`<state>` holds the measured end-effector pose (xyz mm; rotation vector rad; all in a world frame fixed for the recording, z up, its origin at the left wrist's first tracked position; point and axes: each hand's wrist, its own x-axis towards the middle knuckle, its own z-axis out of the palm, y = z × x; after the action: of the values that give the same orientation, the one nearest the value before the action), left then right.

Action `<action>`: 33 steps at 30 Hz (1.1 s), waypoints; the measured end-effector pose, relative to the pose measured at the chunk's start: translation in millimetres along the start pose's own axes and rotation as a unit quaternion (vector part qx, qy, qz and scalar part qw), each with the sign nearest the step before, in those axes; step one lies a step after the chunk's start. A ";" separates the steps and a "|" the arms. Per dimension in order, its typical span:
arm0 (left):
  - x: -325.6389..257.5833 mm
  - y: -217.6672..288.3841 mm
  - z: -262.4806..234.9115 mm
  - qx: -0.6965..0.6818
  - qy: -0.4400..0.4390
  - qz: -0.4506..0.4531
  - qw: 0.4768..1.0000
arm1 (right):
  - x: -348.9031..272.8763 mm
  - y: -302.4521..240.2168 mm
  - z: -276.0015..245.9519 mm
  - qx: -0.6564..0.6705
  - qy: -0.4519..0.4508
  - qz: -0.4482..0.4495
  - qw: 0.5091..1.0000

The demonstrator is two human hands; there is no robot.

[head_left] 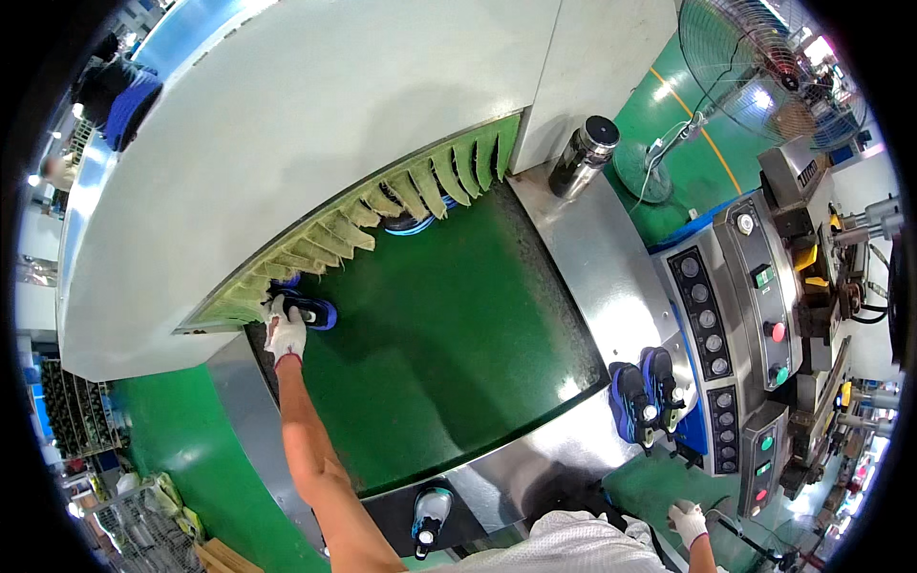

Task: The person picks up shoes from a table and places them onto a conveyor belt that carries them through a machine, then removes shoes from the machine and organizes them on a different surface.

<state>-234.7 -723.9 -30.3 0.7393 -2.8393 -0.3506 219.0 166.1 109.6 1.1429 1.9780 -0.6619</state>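
My left hand [286,331], in a white work glove, reaches to the left end of a fringed green curtain. Its fingers are closed on a black and blue shoe [315,312] lying on the green belt [439,334]. Part of that shoe is hidden by the hand and the curtain strips [334,234]. Another blue-edged shoe [411,225] shows partly under the strips farther right. My right hand [688,523], also gloved, hangs low at the right, fingers loosely bent and apart, with nothing seen in it. It touches no shoe.
A pair of dark blue shoes [632,403] stands on the metal frame at right, by a panel of gauges and buttons [707,315]. One grey-black shoe [432,516] sits on the near edge. A steel flask [583,158] and a standing fan [745,72] are far right.
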 end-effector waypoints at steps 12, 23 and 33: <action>-215.1 167.1 -60.1 -0.091 -0.115 0.102 0.984 | -70.0 -200.7 13.0 -0.033 0.024 -0.355 0.934; -454.7 553.0 -167.7 -0.290 -0.389 0.583 0.652 | -69.3 -183.9 -43.3 0.147 0.183 -0.423 0.875; -641.3 801.5 -213.5 -0.397 -0.247 0.751 0.467 | -98.4 82.6 -121.9 0.792 0.109 -0.268 0.538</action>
<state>2.2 237.2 315.3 -2.1062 -1.9209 -1.3453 281.8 245.0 255.2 1.4094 1.4653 -3.1685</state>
